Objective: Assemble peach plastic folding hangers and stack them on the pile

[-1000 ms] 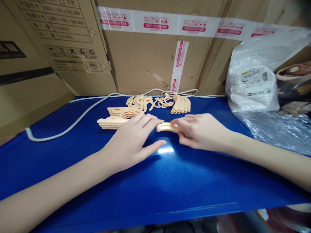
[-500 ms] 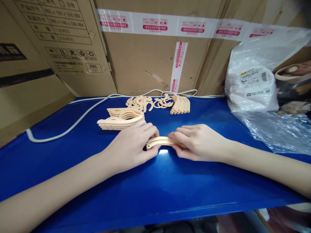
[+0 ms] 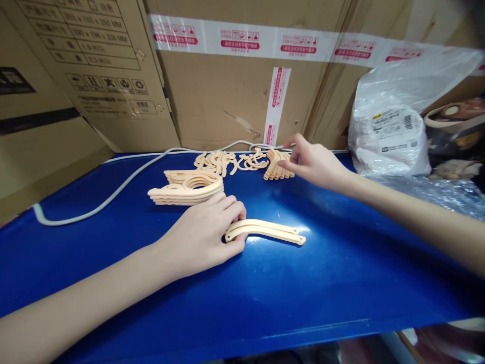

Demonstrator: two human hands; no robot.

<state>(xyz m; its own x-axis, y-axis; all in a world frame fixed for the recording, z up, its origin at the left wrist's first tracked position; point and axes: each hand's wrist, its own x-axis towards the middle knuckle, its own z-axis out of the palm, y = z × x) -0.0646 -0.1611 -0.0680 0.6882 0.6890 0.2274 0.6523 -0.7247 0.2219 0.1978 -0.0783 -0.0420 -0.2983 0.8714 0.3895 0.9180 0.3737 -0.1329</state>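
Note:
My left hand (image 3: 212, 227) is closed on one end of a pair of curved cream plastic hanger arms (image 3: 273, 230), one beside the other. Their free ends, with small holes, point right just above the blue table. My right hand (image 3: 308, 159) is open, thumb and forefinger apart, at a row of similar curved hanger arms (image 3: 276, 169) at the back; whether it touches them I cannot tell. Just behind my left hand lies a stack of cream hanger-like pieces (image 3: 182, 188). Loose curved hooks (image 3: 215, 162) lie in a pile left of the row.
The blue table (image 3: 242, 303) is backed by cardboard boxes (image 3: 212, 96). A white cable (image 3: 132, 187) runs along the back and loops at the left. To the right stand a white plastic bag (image 3: 390, 131) and crumpled clear plastic film (image 3: 447, 197).
My right hand has let go of the hanger arms and moved back to the row behind. My left hand still holds the pair, whose right ends now show.

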